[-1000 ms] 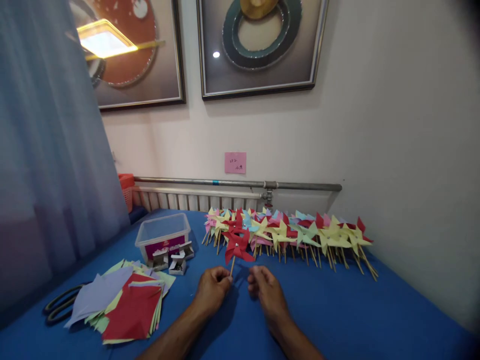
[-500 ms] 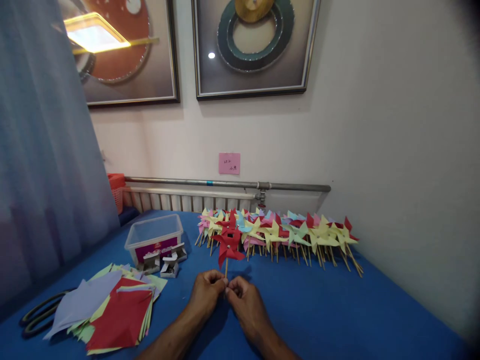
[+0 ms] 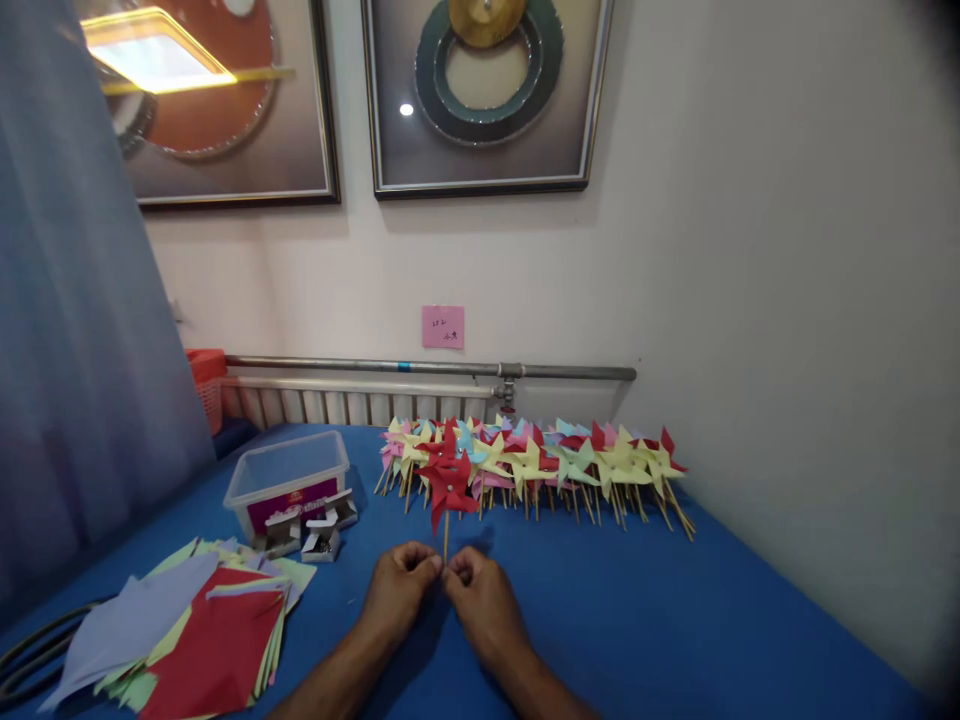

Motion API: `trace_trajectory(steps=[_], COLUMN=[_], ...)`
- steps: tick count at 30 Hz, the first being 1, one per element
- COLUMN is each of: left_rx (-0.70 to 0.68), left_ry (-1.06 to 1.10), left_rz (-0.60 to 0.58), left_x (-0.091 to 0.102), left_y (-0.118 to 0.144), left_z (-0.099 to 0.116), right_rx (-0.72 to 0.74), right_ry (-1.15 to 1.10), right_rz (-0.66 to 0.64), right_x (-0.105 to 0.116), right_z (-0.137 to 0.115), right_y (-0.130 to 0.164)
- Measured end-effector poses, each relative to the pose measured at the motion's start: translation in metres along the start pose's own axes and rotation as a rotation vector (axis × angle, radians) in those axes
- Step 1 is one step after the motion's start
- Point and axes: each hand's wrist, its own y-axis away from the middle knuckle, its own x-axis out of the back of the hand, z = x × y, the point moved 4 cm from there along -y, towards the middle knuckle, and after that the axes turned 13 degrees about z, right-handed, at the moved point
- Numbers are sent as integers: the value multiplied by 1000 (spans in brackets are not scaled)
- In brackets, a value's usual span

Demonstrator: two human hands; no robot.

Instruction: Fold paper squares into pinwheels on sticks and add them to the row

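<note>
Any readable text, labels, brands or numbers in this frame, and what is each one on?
None can be read.
Pink paper note on the wall above the pipe: handwritten marks, too small to read.
Purple and red label on the clear plastic tub: print too blurred to read.
Small open grey boxes in front of the tub: no legible print.
Red paper pinwheel held by the left hand and right hand: blank.

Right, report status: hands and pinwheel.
Left hand and right hand pinch the red pinwheel stick, upright. Finished pinwheel row behind, apart. Nothing blocking.
</note>
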Motion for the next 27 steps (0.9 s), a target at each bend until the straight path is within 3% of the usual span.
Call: trace_trajectory(steps=[3,9,12,27], left_rx=[-32,-78,-100,-182], left_ry=[-44,-108,-149,-321], left_rz=[23,19,6,-74], left_x=[4,7,8,8], left_y=[0,-1,-3,6], left_z=[2,2,-2,9], right_rx=[-1,-8,-61,-111], right_ry=[98,496,633,726], right_rz=[57,242,281,293], right_x=[25,96,117,122], right_z=[7,34,46,49], right_y=[-18,-61,-70,-69])
